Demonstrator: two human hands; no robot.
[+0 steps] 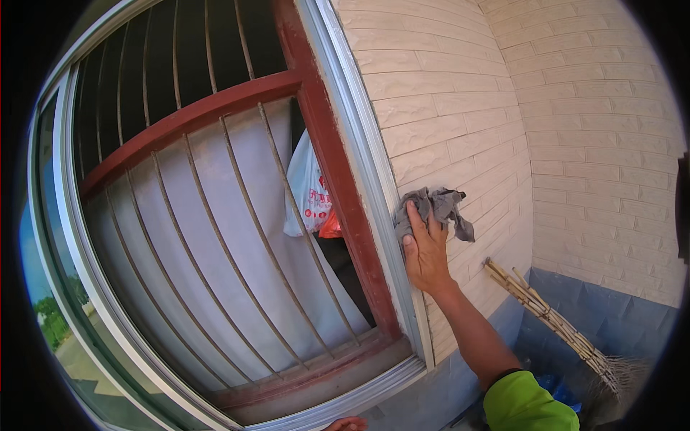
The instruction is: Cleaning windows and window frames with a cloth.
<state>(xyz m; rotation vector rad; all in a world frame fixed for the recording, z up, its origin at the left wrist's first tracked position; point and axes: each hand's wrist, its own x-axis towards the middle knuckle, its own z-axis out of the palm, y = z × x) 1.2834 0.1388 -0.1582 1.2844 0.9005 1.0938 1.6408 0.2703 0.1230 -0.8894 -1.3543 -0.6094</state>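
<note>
My right hand (428, 253) presses a crumpled grey cloth (418, 207) against the outer edge of the aluminium window frame (372, 118), where it meets the tiled wall (431, 124). The fingers lie over the cloth, and one end of it hangs loose over the tiles. At the bottom edge, below the window's lower track, only the fingers of my left hand (347, 424) show; whether they touch anything cannot be made out.
Metal bars (242, 188) cross the red inner frame (345, 215), with a pale curtain (178, 226) and a plastic bag (307, 199) behind. A sliding glass pane (97, 345) is at left. A twig broom (560, 323) leans in the wall corner at right.
</note>
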